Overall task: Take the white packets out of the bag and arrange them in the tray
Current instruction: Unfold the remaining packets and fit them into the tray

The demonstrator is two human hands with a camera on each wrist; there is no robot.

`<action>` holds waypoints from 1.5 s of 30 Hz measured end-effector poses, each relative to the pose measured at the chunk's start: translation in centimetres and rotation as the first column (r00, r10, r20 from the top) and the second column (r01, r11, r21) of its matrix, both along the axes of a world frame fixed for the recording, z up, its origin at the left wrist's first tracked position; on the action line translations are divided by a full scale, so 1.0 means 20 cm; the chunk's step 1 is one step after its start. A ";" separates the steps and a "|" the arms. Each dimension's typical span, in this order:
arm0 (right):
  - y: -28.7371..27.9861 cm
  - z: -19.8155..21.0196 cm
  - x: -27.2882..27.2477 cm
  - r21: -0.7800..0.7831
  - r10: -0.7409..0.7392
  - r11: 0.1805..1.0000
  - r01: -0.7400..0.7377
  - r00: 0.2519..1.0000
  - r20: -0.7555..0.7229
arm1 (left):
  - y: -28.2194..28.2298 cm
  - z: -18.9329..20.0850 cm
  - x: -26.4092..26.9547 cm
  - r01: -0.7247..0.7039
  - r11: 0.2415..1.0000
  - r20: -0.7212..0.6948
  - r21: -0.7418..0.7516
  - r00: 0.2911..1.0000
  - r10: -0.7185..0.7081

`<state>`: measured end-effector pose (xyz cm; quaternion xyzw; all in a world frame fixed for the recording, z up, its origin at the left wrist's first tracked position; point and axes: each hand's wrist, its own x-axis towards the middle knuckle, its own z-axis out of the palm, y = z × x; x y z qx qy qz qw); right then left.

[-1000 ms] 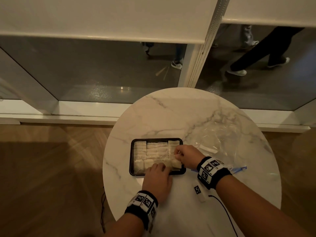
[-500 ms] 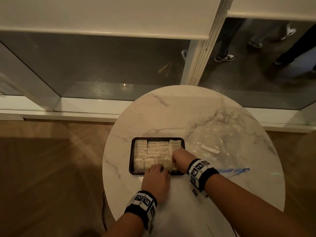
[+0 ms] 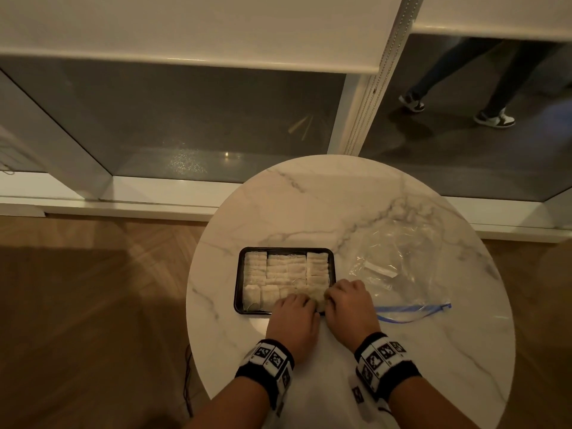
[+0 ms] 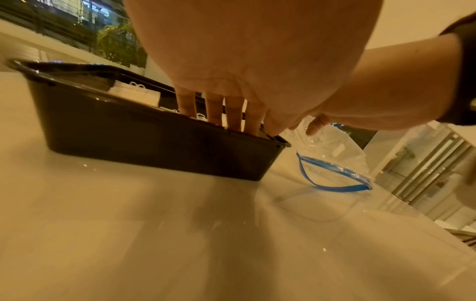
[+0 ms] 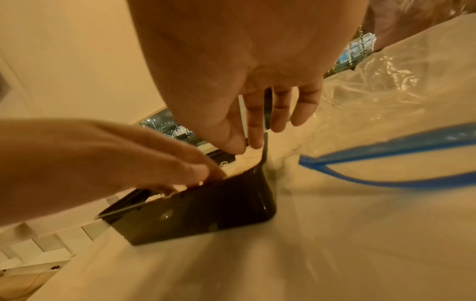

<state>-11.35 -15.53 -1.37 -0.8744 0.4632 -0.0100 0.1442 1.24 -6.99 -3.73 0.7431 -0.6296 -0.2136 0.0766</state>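
Note:
A black tray (image 3: 238, 281) on the round marble table (image 3: 340, 205) holds several rows of white packets (image 3: 286, 270). My left hand (image 3: 297, 300) rests straight fingers (image 4: 213, 114) on the near row, just inside the tray's front wall (image 4: 154, 140). At the near right corner (image 5: 219, 205), my right hand (image 3: 329, 300) has its fingers curled down. Its thumb and forefinger (image 5: 255, 138) pinch together on a white packet (image 3: 322, 301). The clear bag (image 3: 408, 264) with a blue zip lies open to the right, one white packet (image 3: 379, 270) inside.
A window wall and white sill stand behind the table, with a person's legs (image 3: 464, 78) passing outside. Wooden floor lies to the left. A dark cable (image 3: 187, 382) hangs off the table's near left edge. The bag's blue zip (image 4: 335, 179) lies beside the tray.
My right hand has come down from over the tray's right column to its near right corner, beside my left hand. The left hand has stayed at the front row.

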 end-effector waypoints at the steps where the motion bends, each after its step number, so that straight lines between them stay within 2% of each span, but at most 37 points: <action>1: 0.03 -0.01 -0.01 -0.002 -0.013 1.000 0.013 1.000 0.008 | -0.02 0.01 -0.01 -0.011 1.000 -0.007 0.002 1.000 0.011; 4: 0.09 -0.03 -0.01 0.003 -0.038 0.999 0.037 0.999 0.016 | -0.08 0.01 0.01 -0.058 0.998 0.033 0.028 0.998 0.057; 7: 0.11 -0.04 0.01 0.011 -0.100 0.995 0.102 0.990 -0.095 | -0.17 0.03 0.06 -0.102 0.993 0.128 0.057 0.987 0.095; 9: 0.11 -0.04 0.02 0.042 -0.142 0.988 0.150 0.977 -0.161 | -0.23 0.05 0.07 -0.068 0.996 0.160 0.065 0.985 0.057; 12: 0.11 -0.05 0.03 0.111 -0.116 0.983 0.144 0.967 -0.225 | -0.31 0.05 0.07 0.000 0.995 0.175 0.095 0.985 -0.017; 17: 0.09 -0.05 0.03 0.149 -0.119 0.977 0.150 0.973 -0.196 | -0.35 0.03 0.06 -0.001 0.995 0.166 0.098 0.986 -0.015; 24: 0.07 -0.04 0.03 0.190 -0.115 0.968 0.163 0.964 -0.241 | -0.37 -0.01 0.05 0.029 0.997 0.144 0.077 0.989 -0.040; 28: 0.08 -0.03 0.03 0.169 -0.124 0.974 0.154 0.977 -0.176 | -0.36 0.00 0.05 0.025 0.999 0.078 0.048 0.997 -0.028; 32: 0.09 0.01 0.02 0.061 -0.172 0.983 0.176 0.983 -0.069 | -0.27 0.06 0.13 -0.078 0.994 -0.036 -0.075 0.996 0.076; 35: 0.10 0.04 0.03 -0.002 -0.067 0.998 0.067 0.997 0.035 | -0.09 0.08 0.23 -0.128 0.982 -0.002 -0.139 0.992 0.129; 37: 0.12 0.03 0.04 0.017 0.082 0.997 -0.081 0.996 -0.033 | 0.05 0.07 0.28 -0.128 0.982 0.042 -0.136 0.990 0.134; 40: 0.13 -0.01 0.08 0.167 0.261 0.958 -0.232 0.949 -0.177 | 0.19 0.01 0.29 -0.059 0.998 0.074 -0.009 0.995 0.060; 45: 0.13 -0.08 0.11 0.313 0.322 0.914 -0.258 0.931 -0.173 | 0.25 -0.04 0.28 -0.014 0.993 0.125 0.119 0.992 -0.001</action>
